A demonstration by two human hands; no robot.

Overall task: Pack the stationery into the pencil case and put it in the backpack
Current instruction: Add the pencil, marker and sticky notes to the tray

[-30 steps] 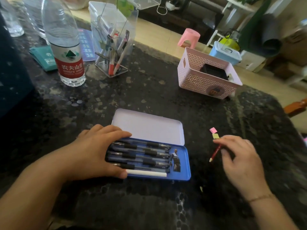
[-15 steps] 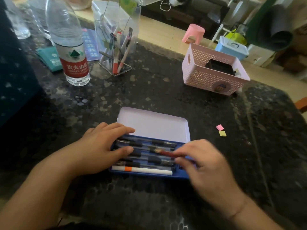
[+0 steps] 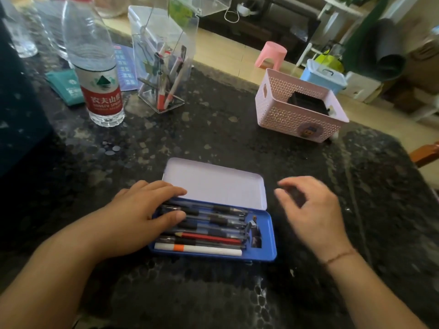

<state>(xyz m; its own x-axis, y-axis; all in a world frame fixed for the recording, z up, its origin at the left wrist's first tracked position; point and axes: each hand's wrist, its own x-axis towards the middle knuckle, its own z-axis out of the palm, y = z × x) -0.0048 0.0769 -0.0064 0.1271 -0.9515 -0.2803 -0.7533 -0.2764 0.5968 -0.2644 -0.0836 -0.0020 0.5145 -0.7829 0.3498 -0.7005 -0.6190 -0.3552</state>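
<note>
Two hands: both at the open blue tin pencil case [image 3: 266,254] on a dark speckled table [image 3: 213,129].
Left hand [image 3: 142,217]: flat, fingers straight, resting on the case's left end over the black pens [image 3: 218,219].
Right hand [image 3: 311,210]: just right of the case, above the table, fingers loosely curled, holding nothing; blurred.
Case contents: a red pencil [image 3: 209,237] and a white pen with an orange band [image 3: 197,249] lie nearest the person.
Lid [image 3: 213,184]: lying open beyond both hands.
Beyond the left hand: water bottle [image 3: 99,86], clear pen holder [image 3: 161,67].
Beyond the right hand: pink basket [image 3: 297,115].
</note>
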